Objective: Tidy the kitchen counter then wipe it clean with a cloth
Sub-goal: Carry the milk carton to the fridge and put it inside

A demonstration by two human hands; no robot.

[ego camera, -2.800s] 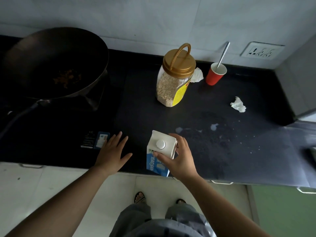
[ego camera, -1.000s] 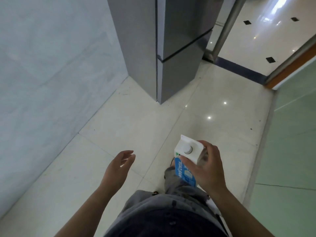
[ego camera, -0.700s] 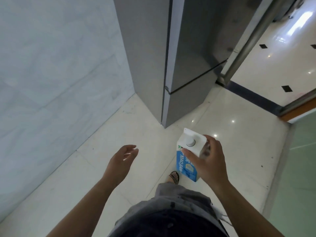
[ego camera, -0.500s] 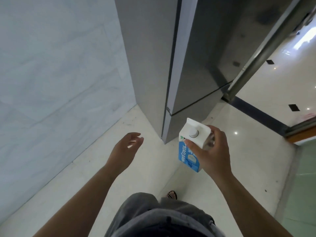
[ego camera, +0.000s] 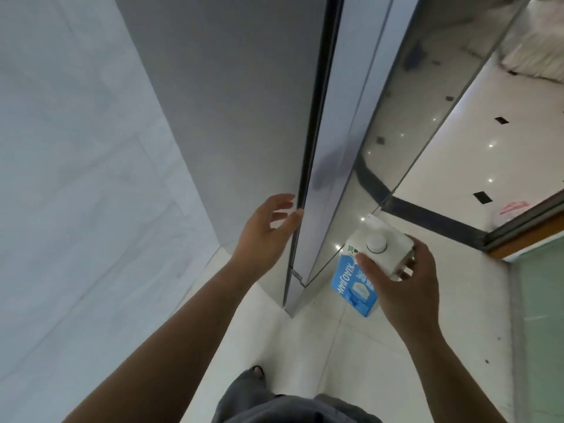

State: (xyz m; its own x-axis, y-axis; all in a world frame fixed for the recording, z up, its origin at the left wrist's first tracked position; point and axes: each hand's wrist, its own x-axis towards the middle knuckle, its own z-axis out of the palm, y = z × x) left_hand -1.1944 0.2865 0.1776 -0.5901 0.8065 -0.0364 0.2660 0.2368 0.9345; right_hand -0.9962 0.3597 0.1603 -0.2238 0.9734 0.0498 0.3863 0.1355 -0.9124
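A tall grey refrigerator (ego camera: 244, 117) now fills the upper middle of the head view, far larger than half a second ago, when its lower corner and the floor around it were plainly in sight. Its side panel faces the camera, and the glossy door front (ego camera: 396, 123) runs off to the right, mirroring the lit floor. To the left stands a pale marble wall (ego camera: 76, 178); below and to the right lies the cream tiled floor (ego camera: 320, 346), crossed farther off by a dark threshold strip (ego camera: 433, 221).

The person's grey trousers (ego camera: 274, 404) show at the bottom edge, with one sandalled foot (ego camera: 255, 372) ahead of them.

The left hand (ego camera: 265, 236), which hung open in mid-air over the floor before, has risen and reached forward to the fridge's front edge. Its fingers are spread, the fingertips (ego camera: 297, 213) at the dark seam beside the door edge; whether they press on it cannot be told, and they grip nothing.

The right hand (ego camera: 403, 279) keeps its hold on the milk carton (ego camera: 363, 264), thumb across the white top beside the round cap (ego camera: 376, 243), fingers wrapped behind. The carton, white above and blue below, stays upright in the air, now level with the fridge's lower door corner and just to its right, clear of the floor.
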